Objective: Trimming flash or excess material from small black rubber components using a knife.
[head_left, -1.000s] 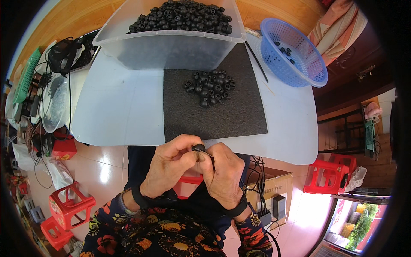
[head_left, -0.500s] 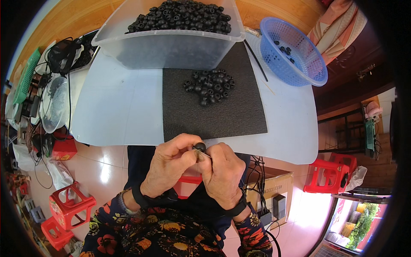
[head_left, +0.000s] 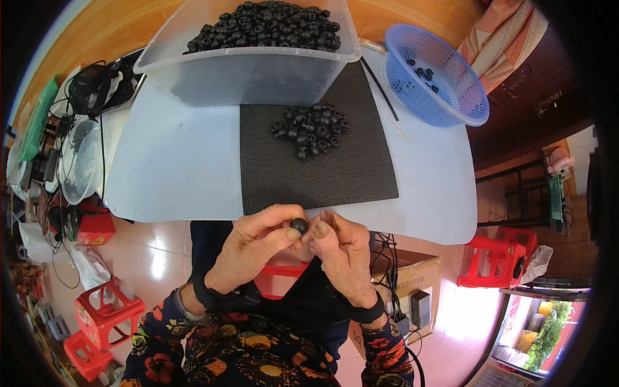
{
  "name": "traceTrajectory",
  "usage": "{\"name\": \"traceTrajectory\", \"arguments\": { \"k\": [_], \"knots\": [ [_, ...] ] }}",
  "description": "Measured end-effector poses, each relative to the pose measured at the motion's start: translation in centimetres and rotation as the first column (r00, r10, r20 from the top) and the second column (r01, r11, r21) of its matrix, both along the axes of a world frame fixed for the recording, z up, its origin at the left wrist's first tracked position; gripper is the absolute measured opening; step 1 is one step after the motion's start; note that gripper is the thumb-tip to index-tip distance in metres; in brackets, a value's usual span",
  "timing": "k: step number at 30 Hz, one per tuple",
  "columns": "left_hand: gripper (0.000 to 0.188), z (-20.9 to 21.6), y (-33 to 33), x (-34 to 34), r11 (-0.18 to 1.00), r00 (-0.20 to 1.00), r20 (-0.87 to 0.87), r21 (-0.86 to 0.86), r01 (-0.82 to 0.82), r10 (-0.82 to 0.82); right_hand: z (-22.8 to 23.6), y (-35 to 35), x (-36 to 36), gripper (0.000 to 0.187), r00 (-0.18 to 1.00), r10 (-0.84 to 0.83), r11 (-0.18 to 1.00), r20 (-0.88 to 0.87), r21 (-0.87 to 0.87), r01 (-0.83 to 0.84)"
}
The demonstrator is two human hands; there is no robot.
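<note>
Between the thumb and fingers of my left hand (head_left: 248, 248) is a small round black rubber-like piece (head_left: 299, 225), just off the near edge of the table. Close on its right is my right hand (head_left: 342, 255), fingers curled in and thumb raised along them. Whatever those fingers hold, if anything, is hidden. Beyond both hands lies a dark textured mat (head_left: 284, 184) on the white table (head_left: 174, 161). A loose pile of similar black pieces (head_left: 313, 132), some showing holes, rests on the mat.
Behind the pile stands a large translucent tub (head_left: 251, 80) heaped with black pieces. A blue perforated basket (head_left: 445, 115) at the far right holds several more. A thin black rod (head_left: 380, 90) lies beside the mat. Below right are a cardboard box (head_left: 419, 267) and a red stool (head_left: 480, 264).
My right hand has drawn slightly away from the black piece, its thumb now lifted. The thin pale strip between my hands has gone from sight. More of the piece shows in my left hand.
</note>
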State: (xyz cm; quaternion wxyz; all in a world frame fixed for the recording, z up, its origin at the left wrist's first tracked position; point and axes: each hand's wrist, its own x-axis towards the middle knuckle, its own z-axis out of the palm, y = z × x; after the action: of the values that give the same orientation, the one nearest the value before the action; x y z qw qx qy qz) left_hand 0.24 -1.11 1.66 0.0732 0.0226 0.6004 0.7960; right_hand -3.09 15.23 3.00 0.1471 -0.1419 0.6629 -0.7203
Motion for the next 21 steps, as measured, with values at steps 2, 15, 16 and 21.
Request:
{"name": "traceTrajectory", "arguments": {
  "k": [2, 15, 16, 21],
  "knots": [
    [0.018, 0.6, -0.1, 0.2, 0.997, 1.0, -0.007, -0.078, -0.012, 0.012, 0.5, -0.6, 0.1, 0.024, 0.999, -0.036, 0.999, -0.03, 0.026, 0.037],
    [0.027, 0.3, -0.2, -0.1, 0.999, 0.998, -0.041, -0.009, 0.045, -0.045, -0.6, 0.2, -0.3, 0.021, 0.973, 0.123, 0.975, 0.193, -0.204, -0.083],
    [0.027, 0.5, -0.1, -0.1, 0.997, 0.998, -0.051, -0.066, 0.035, -0.039, -0.5, 0.2, -0.3, 0.02, 0.971, 0.122, 0.979, 0.208, -0.188, -0.083],
    [0.027, 0.2, 0.2, 0.1, 0.995, 0.993, -0.115, -0.1, -0.002, -0.009, -0.3, 0.2, -0.3, 0.018, 0.976, 0.101, 0.987, 0.19, -0.139, -0.075]
  ]
}}
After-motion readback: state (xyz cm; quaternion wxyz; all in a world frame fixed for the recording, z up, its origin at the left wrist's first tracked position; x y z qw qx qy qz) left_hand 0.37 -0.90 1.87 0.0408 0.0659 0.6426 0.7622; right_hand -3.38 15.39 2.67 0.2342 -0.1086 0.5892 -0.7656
